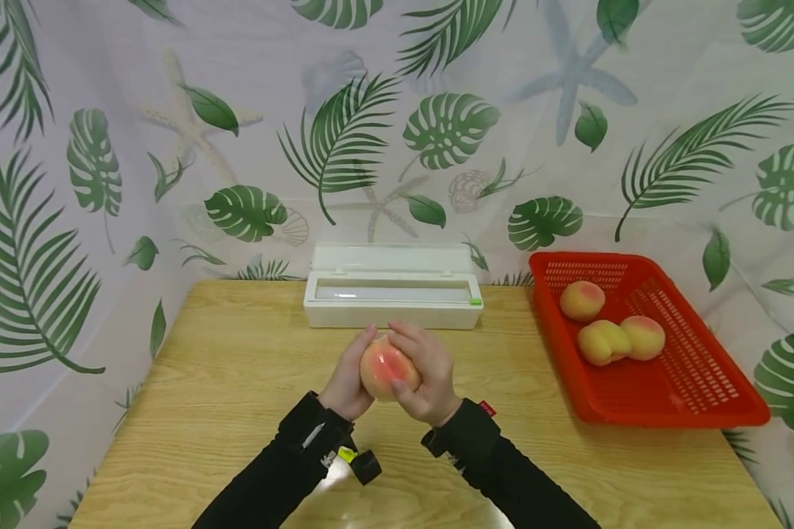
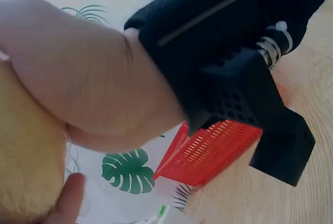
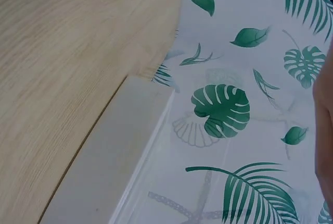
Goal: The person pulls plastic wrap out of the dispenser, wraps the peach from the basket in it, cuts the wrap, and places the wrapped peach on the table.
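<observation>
A pink and yellow peach (image 1: 385,365) is held up between both hands above the table, with a glossy shine on its upper face. My left hand (image 1: 348,380) cups it from the left side. From the right, my right hand (image 1: 431,373) grips it, thumb across the front and fingers over the top. In the left wrist view the peach (image 2: 26,156) looks slightly wrinkled and shiny, pressed against the left hand (image 2: 93,73). Only a strip of the right hand (image 3: 324,125) shows in the right wrist view; the peach is out of sight there.
Behind the hands, a white dispenser box (image 1: 393,316) stands with its lid raised at the wooden table's (image 1: 238,411) back edge. A red plastic basket (image 1: 675,411) at the right contains several peaches (image 1: 582,300). Leaf-patterned cloth (image 1: 370,147) hangs behind.
</observation>
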The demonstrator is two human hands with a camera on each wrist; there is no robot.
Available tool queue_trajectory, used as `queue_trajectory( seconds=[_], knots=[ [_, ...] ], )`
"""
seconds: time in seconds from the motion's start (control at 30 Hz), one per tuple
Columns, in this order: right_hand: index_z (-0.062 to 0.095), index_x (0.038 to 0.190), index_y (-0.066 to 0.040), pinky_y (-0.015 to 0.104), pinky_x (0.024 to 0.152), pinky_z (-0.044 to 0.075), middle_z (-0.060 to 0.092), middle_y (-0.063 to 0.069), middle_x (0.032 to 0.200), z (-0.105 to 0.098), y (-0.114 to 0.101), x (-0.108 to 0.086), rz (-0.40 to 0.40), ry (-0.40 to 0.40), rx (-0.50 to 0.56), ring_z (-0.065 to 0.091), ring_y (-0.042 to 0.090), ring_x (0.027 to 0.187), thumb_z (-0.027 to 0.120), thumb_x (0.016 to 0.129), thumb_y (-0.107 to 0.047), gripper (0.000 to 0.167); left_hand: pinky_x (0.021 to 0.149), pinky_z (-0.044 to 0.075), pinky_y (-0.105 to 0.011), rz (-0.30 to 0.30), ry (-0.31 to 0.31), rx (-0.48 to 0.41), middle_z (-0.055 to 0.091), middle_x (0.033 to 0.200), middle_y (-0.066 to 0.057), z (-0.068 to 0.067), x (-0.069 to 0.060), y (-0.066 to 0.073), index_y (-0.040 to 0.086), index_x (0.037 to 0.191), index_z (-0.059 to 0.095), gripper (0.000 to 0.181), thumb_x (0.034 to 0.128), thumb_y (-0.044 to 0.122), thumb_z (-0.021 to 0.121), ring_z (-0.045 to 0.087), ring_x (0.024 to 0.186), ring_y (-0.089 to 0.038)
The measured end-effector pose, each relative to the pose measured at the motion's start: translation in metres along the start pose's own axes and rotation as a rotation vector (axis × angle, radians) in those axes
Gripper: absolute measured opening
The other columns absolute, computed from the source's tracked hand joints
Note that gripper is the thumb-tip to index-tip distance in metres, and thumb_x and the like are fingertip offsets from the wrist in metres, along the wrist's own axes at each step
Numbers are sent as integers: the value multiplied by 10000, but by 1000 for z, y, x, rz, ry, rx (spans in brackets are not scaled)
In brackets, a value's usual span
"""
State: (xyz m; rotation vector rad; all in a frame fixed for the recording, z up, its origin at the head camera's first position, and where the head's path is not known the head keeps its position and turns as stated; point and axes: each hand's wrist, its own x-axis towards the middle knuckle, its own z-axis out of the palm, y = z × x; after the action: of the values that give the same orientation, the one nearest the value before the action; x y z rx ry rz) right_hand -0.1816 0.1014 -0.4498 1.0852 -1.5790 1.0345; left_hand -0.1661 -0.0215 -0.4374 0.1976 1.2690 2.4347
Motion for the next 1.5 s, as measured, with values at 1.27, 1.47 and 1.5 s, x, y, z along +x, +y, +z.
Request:
queue_trajectory(
  seconds=[1.27,1.47,1.5],
  knots=[
    [498,1069,93,272,788,426,559,122,1004,-10,-1,-8,771,108,408,517,170,925,265,886,-172,398,783,379,-320,-88,-52,-143,473,1098,-52,-4,3,-4,110,1141,457,482,946,455,183,468,940,-159],
    [551,1047,91,297,798,445,576,224,997,-2,2,-16,374,38,217,557,247,921,326,912,-283,456,889,331,-340,-133,104,-129,372,1204,-76,7,1,-4,42,1258,335,674,859,583,288,383,1069,-197],
    [551,1035,99,312,791,450,579,229,983,-1,2,-17,311,52,197,561,267,904,328,915,-306,478,883,329,-329,-132,134,-119,378,1182,-65,9,1,-4,43,1233,350,646,855,566,316,381,1053,-190]
  ],
)
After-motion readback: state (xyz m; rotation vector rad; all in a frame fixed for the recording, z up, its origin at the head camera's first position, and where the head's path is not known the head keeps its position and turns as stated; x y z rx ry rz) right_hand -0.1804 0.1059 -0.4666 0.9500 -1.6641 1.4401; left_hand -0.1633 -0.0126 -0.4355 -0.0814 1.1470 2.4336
